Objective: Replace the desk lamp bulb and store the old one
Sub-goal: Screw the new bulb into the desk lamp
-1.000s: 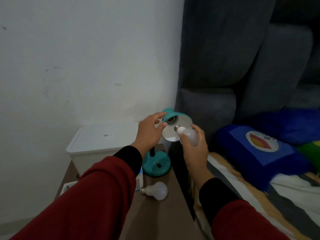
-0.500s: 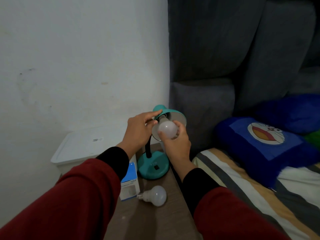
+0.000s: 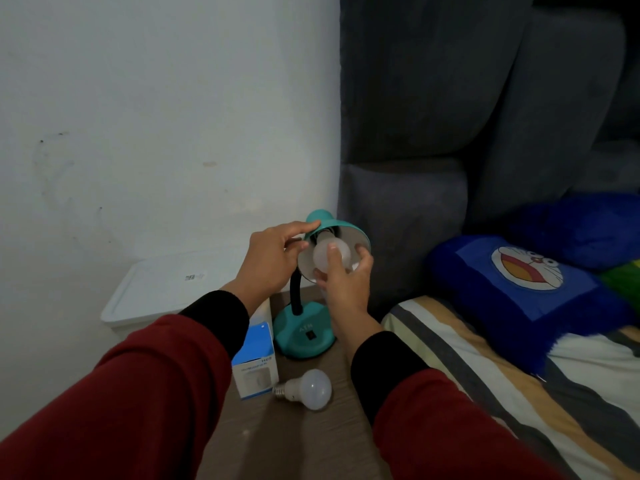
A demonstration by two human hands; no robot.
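Both hands at the teal lamp, a bulb seated in its shade

The left hand point(image 3: 268, 263) grips the rim of the lamp shade point(image 3: 341, 230), while the right hand point(image 3: 341, 285) curls its fingers round the white bulb point(image 3: 327, 254) inside the shade. The lamp base point(image 3: 304, 332) stands at the table's point(image 3: 277, 441) far edge. A second bulb point(image 3: 308, 389) lies on its side mid-table, just beside a blue-and-white box point(image 3: 254, 365) near the left edge.
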